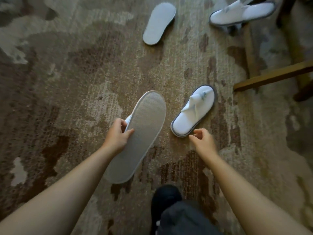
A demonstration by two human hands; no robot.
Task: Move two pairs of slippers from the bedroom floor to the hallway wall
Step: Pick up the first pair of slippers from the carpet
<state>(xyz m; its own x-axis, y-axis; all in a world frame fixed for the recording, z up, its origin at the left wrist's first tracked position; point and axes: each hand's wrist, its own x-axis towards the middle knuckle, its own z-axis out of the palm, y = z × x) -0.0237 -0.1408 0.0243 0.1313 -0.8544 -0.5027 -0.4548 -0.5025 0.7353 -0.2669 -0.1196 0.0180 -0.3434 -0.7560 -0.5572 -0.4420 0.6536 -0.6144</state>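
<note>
Carpet [67,82] below: left hand [116,134] grips 1 slipper [140,133], right hand [203,141] fingers curled, empty.

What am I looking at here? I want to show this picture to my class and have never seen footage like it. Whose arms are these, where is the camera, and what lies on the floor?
There is no machine: a person wears a camera on the head, looking down at their own bare arms. The left hand holds one slipper lifted with its grey sole facing the camera. The right hand is empty, fingers loosely curled, just at the heel of a white slipper lying right way up on the patterned carpet. Farther away lie two more: one sole-up and one upright beside wooden furniture legs. The dark shape at the bottom is the person's own leg and shoe.
</note>
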